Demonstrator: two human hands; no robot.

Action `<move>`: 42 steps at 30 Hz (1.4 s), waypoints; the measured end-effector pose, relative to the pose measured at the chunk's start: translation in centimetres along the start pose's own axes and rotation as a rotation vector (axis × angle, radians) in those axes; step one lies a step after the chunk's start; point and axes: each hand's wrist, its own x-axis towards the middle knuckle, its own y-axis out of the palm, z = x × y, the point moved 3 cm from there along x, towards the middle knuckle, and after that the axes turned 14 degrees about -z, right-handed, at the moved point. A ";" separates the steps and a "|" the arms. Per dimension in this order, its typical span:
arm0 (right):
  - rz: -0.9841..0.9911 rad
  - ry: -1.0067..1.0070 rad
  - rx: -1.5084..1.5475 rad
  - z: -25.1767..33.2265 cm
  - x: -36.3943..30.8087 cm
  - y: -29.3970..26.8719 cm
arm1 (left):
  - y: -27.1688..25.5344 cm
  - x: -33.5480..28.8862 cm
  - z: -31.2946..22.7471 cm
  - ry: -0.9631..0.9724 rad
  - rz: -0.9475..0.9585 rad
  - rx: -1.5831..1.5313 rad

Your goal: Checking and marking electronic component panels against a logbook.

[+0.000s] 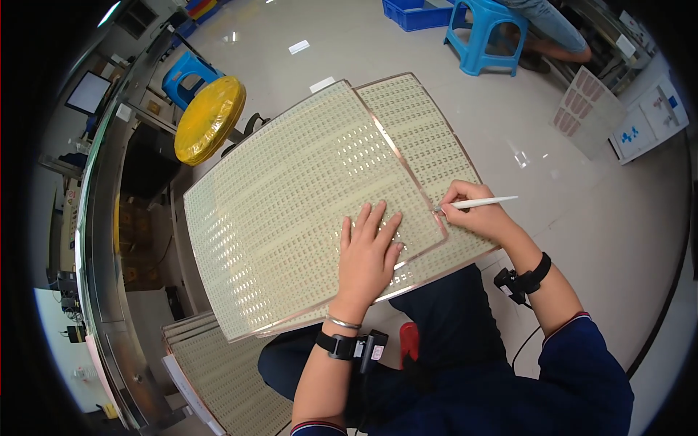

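A large pale-yellow circuit board panel [291, 174], covered in rows of small metallic pads and edged in copper, lies across my lap. Beneath it a second similar panel [422, 123] sticks out on the right and far side. My left hand [366, 265] rests flat on the upper panel near its near edge, fingers spread, holding nothing. Between the fingers and thumb of my right hand [472, 209] is a slim white pen-shaped tool [488, 202]. Its tip points at the upper panel's right copper edge, close to the near right corner; whether it touches cannot be made out.
More panels [225, 370] are stacked low at the near left. A yellow-covered round stool [211, 120] and a blue stool [190, 73] stand beside the left workbench [109, 305]. Farther off are another blue stool [486, 33], a blue bin [422, 16] and a seated person's leg [556, 29].
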 end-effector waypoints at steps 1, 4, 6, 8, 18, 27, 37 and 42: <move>-0.001 -0.015 0.005 -0.2 0.0 -0.1 | 0.4 -0.1 -0.1 0.012 0.006 0.060; 0.023 0.005 0.028 -0.2 0.4 -0.2 | 0.7 0.1 -0.1 0.028 0.010 0.139; 0.050 0.036 0.048 -0.5 0.5 -0.2 | 0.8 0.2 -0.2 0.031 0.006 0.162; 0.112 0.004 0.095 -0.9 0.4 -0.2 | 0.9 0.1 -0.2 0.018 0.030 0.172; 0.092 0.019 0.093 -0.8 0.4 -0.3 | 1.0 0.2 -0.3 0.031 0.031 0.186; 0.071 0.038 0.040 -0.4 0.5 0.0 | 0.7 0.2 -0.1 0.032 0.011 0.188; 0.115 -0.019 0.094 -1.5 0.2 0.4 | 0.2 -0.3 1.0 -0.011 0.007 0.070; -0.122 0.204 0.374 -1.1 0.5 -0.4 | -4.7 -2.3 7.7 -0.343 -0.260 -0.384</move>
